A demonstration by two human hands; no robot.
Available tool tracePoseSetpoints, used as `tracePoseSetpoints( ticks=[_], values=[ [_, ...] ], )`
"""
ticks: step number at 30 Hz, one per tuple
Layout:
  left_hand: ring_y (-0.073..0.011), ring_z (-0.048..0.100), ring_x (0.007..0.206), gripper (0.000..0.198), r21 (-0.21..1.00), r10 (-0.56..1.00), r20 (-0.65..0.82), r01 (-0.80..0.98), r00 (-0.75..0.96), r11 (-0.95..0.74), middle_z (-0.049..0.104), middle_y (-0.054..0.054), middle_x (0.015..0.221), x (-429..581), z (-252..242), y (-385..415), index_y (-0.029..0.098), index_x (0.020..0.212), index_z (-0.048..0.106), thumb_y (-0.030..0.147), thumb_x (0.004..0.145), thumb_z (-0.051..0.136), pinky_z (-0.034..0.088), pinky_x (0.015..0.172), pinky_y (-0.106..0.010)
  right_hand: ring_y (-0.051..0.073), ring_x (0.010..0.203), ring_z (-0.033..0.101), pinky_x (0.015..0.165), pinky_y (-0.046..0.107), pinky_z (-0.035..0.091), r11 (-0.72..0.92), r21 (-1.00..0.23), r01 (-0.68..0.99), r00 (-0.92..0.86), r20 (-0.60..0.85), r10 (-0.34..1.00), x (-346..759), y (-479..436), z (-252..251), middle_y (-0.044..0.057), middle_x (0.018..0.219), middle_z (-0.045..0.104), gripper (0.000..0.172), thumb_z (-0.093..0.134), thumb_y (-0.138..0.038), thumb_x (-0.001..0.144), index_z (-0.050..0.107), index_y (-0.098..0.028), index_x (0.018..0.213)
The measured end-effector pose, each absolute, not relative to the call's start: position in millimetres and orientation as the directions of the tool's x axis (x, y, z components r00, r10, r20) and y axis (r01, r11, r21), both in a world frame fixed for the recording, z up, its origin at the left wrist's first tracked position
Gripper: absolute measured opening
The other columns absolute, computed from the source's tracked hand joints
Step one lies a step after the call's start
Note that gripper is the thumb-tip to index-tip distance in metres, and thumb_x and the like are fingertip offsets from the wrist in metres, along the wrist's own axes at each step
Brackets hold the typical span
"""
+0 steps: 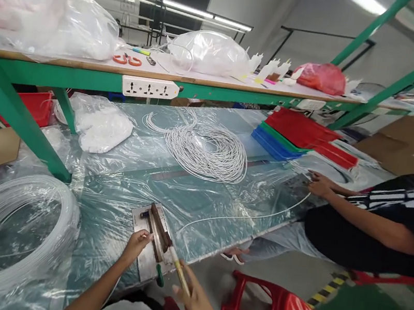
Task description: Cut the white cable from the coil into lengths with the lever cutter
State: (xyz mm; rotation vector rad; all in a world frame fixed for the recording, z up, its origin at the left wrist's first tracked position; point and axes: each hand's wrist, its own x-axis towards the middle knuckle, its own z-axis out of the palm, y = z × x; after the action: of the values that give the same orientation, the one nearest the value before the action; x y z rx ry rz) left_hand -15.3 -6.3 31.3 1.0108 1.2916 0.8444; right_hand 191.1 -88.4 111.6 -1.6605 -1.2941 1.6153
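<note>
Right hand [196,301] is curling around a pale-yellow, stick-shaped handle [179,268] reaching brown, metal-looking bars [159,227] on a silvery rectangular plate [144,267]. Left hand [135,246] is bending beside them, whether gripping I cannot tell; its fingertips should be staying clear when bars are moving.

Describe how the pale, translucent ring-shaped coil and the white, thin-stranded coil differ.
The pale, translucent ring-shaped coil has a wide open centre; the white, thin-stranded coil has a narrower one. The translucent coil lies nearer the camera, at left; the white coil lies farther back, with strands trailing off. Both rest on the plastic-covered table.
</note>
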Motion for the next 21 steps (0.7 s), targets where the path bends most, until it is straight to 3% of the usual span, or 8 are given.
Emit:
tracePoseSetpoints(
  ticks=[2,3,6,8,13,17,21],
  values=[
    [-0.0059,0.019,0.043,0.067,0.924,0.915,-0.378,-0.011,0.140,0.383,0.023,0.009,0.046,-19.9,45.6,-13.8,0.013,0.083,0.062,0.075,0.059,0.053,0.015,0.044,-0.021,0.010,0.043,0.038,0.047,0.024,0.035,-0.515,-0.833,0.203,-0.249,-0.553,0.796,191.3,-68.1,150.7,-0.004,0.056,0.047,0.076,0.061,-0.055,0.067,0.037,-0.023,0.131],
    [-0.0057,0.019,0.042,0.069,0.915,0.909,-0.388,-0.049,0.154,0.399,0.023,0.010,0.046,-22.1,53.3,-17.4,0.013,0.092,0.063,0.074,0.060,0.054,0.016,0.044,-0.021,0.009,0.042,0.036,0.047,0.023,0.033,-0.544,-0.825,0.152,-0.298,-0.563,0.770,189.2,-54.5,169.4,-0.005,0.056,0.046,0.070,0.061,-0.055,0.068,0.039,-0.023,0.128],
    [-0.0059,0.021,0.042,0.070,0.896,0.904,-0.386,-0.158,0.181,0.414,0.027,0.009,0.045,-26.4,77.2,-26.1,0.012,0.104,0.062,0.068,0.062,0.059,0.019,0.044,-0.021,0.008,0.049,0.040,0.051,0.023,0.036,-0.577,-0.816,-0.024,-0.422,-0.515,0.746,175.3,-0.3,214.2,-0.002,0.067,0.049,0.045,0.053,-0.059,0.073,0.052,-0.021,0.098],
    [-0.0074,0.030,0.043,0.068,0.906,0.922,-0.348,-0.192,0.169,0.377,0.035,0.007,0.045,-27.5,92.4,-29.6,0.011,0.103,0.063,0.065,0.062,0.062,0.024,0.047,-0.022,0.010,0.053,0.043,0.053,0.024,0.039,-0.581,-0.807,-0.105,-0.466,-0.476,0.745,160.3,44.2,230.5,0.001,0.070,0.050,0.046,0.042,-0.063,0.078,0.052,-0.020,0.087],
    [-0.0121,0.043,0.053,0.056,0.958,0.961,-0.241,-0.126,0.135,0.258,0.057,-0.002,0.055,-31.5,121.4,-34.4,0.011,0.094,0.065,0.060,0.066,0.061,0.030,0.054,-0.024,0.012,0.054,0.045,0.056,0.024,0.042,-0.530,-0.841,-0.103,-0.451,-0.436,0.779,105.7,153.9,227.6,0.000,0.063,0.047,0.055,0.028,-0.064,0.084,0.049,-0.019,0.106],
    [-0.0087,0.035,0.044,0.053,0.969,0.968,-0.231,-0.070,0.101,0.238,0.057,0.000,0.053,-38.8,137.8,-35.2,0.013,0.096,0.059,0.060,0.071,0.057,0.024,0.046,-0.022,0.012,0.052,0.043,0.055,0.024,0.041,-0.481,-0.877,0.001,-0.338,-0.453,0.825,64.1,208.3,207.1,0.000,0.062,0.049,0.055,0.031,-0.058,0.086,0.043,-0.014,0.117],
    [-0.0059,0.034,0.036,0.050,0.955,0.973,-0.222,-0.189,0.061,0.229,0.056,0.003,0.054,-52.0,159.9,-29.7,0.016,0.097,0.052,0.060,0.073,0.055,0.022,0.040,-0.019,0.011,0.058,0.046,0.057,0.022,0.040,-0.368,-0.929,0.043,-0.258,-0.366,0.894,53.7,212.9,189.7,0.001,0.069,0.054,0.047,0.038,-0.042,0.089,0.033,-0.015,0.127]
  ],
)
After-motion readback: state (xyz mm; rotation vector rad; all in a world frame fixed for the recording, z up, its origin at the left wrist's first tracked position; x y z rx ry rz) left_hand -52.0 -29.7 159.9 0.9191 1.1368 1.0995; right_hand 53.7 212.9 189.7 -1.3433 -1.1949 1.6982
